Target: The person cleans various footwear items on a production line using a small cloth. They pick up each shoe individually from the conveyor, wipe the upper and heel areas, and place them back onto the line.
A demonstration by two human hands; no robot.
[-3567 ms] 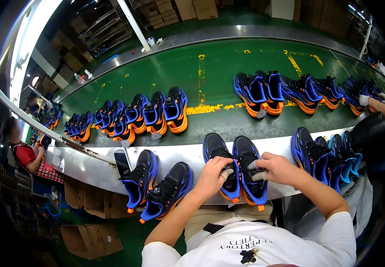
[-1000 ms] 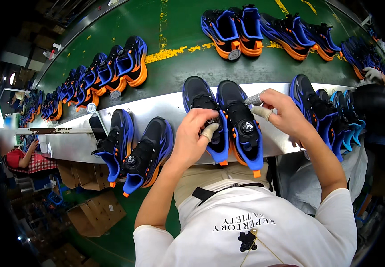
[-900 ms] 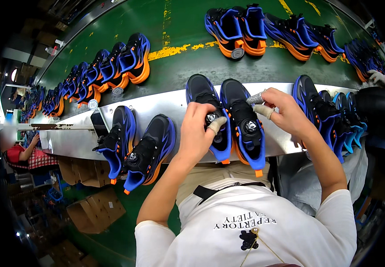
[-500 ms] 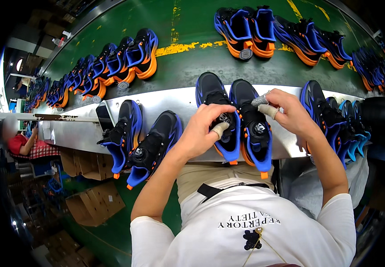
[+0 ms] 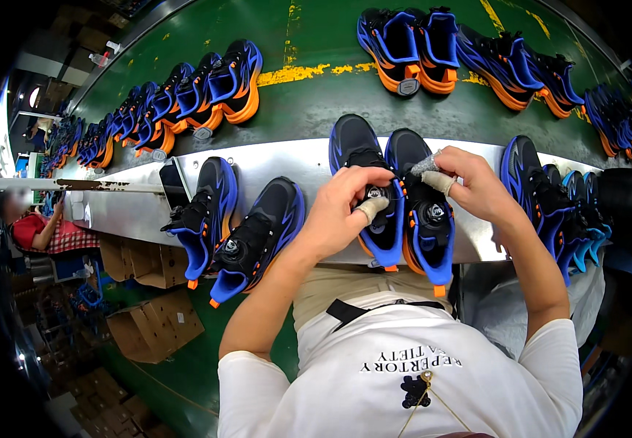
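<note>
We've got the pair of black-and-blue sneakers (image 5: 396, 197) sitting on the metal counter (image 5: 286, 164) right in front of us. Left hand (image 5: 338, 215) grips the left shoe over its tongue, taped finger near the dial; right hand (image 5: 476, 186) pinches a small grey cloth (image 5: 424, 165) above the other. They look light, soft up top, stiff-soled — best held by the sides.
</note>
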